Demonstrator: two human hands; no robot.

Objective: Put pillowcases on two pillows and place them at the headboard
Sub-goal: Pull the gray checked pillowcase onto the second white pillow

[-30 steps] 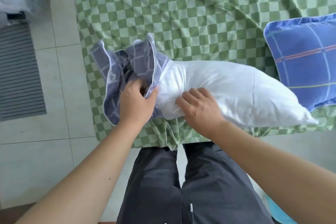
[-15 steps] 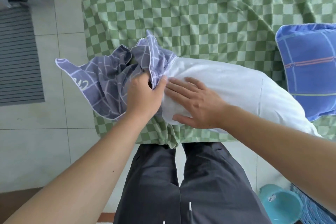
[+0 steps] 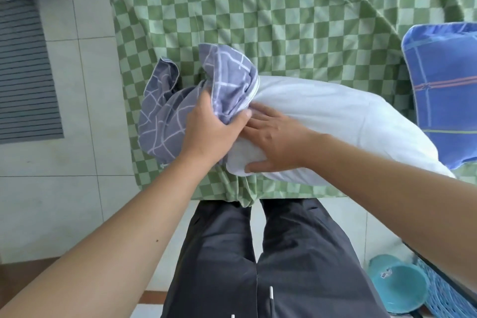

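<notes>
Nearest, a teal basin (image 3: 397,286) and a blue woven basket (image 3: 444,299) sit on the tiled floor (image 3: 64,201) beside the person's dark trousers (image 3: 258,266). At the bed's near edge, the left hand (image 3: 209,129) grips the bunched grey grid-patterned pillowcase (image 3: 165,116), its mouth gathered around the left end of the bare white pillow (image 3: 335,121). The right hand (image 3: 273,142) lies flat, fingers straight, pressing on that end. The pillow lies lengthwise on the green checked bedsheet (image 3: 258,8). Touching its right end lies a blue-cased pillow (image 3: 444,90). Far left, a striped mat (image 3: 23,72).
</notes>
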